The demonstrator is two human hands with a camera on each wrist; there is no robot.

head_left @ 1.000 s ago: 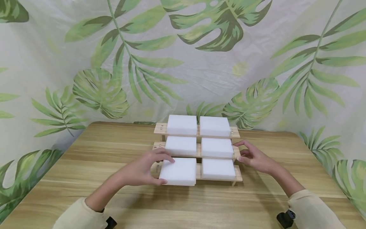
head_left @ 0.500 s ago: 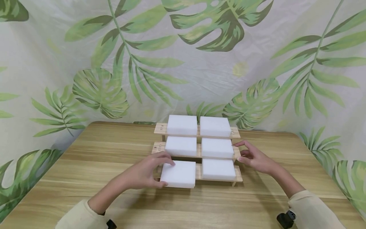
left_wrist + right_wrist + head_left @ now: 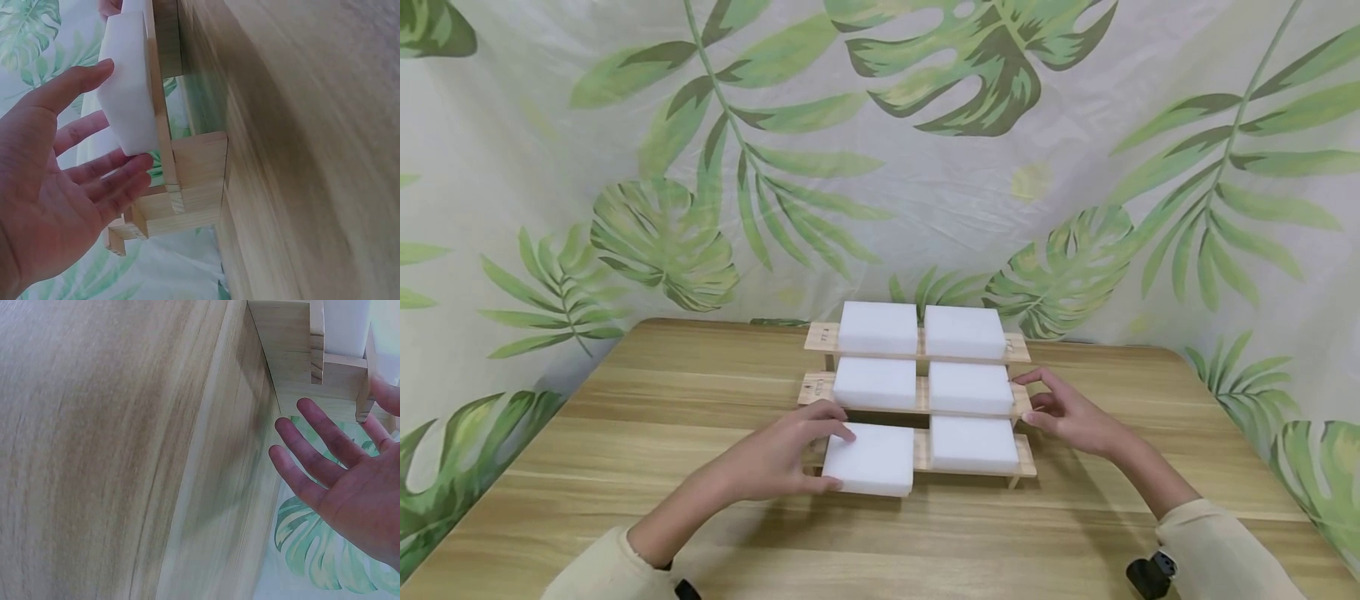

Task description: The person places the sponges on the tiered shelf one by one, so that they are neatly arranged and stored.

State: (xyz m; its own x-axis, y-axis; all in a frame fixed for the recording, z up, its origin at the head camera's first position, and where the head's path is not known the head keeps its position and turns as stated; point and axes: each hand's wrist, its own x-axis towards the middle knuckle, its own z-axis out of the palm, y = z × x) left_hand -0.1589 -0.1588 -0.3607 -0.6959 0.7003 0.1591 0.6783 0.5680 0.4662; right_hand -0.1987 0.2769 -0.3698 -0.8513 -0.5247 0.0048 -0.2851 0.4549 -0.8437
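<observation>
A stepped wooden rack (image 3: 820,388) with three tiers stands on the table and carries white foam blocks in two columns. My left hand (image 3: 778,454) holds the white foam block (image 3: 871,457) at the lower left by its left side. Its thumb is at the front and its other fingers are toward the back, as the left wrist view (image 3: 128,81) also tells. The block juts out over the lowest tier's front edge. At the right end, my right hand (image 3: 1070,421) pinches the middle tier's end between thumb and index finger; its other fingers are spread beneath in the right wrist view.
A foam block (image 3: 973,442) lies on the lowest tier's right side. More blocks rest on the middle and top tiers. The wood-grain table (image 3: 700,417) ends at a leaf-patterned cloth (image 3: 947,200) behind.
The lower-left foam block has shifted a little toward me, with my left hand moving along with it. A dark gap shows behind it. My right hand stays in place.
</observation>
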